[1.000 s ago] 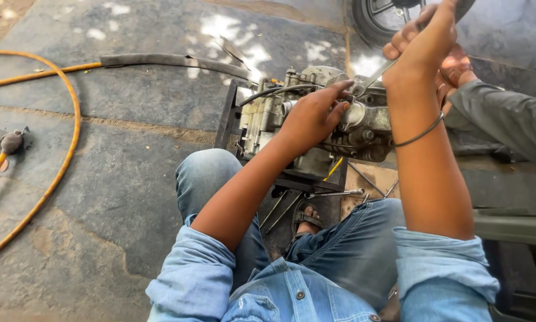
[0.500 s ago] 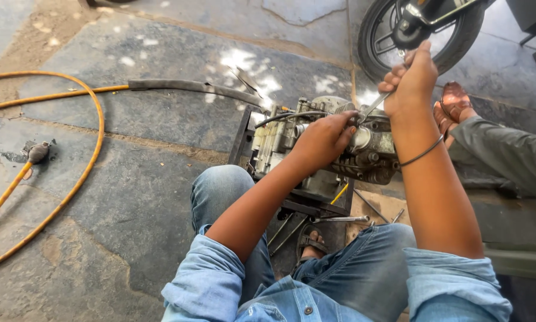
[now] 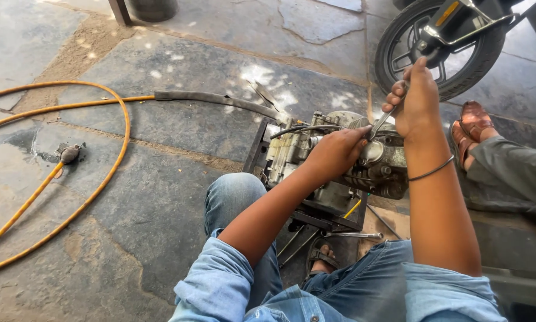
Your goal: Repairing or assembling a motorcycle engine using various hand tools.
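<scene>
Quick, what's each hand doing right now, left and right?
Left hand: resting open on top of the engine, gripping nothing that shows.
Right hand: closed around a thin metal tool, its tip down at the engine.

My single head camera, looking steeply down past knees; engine [image 3: 339, 161] close at 1 o'clock, motorcycle wheel [image 3: 437, 53] farther out.

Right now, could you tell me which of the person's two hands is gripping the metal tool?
The right hand, raised above the engine with a thin bangle on its wrist, grips the slim metal tool. The left hand only rests on the engine's top.
</scene>
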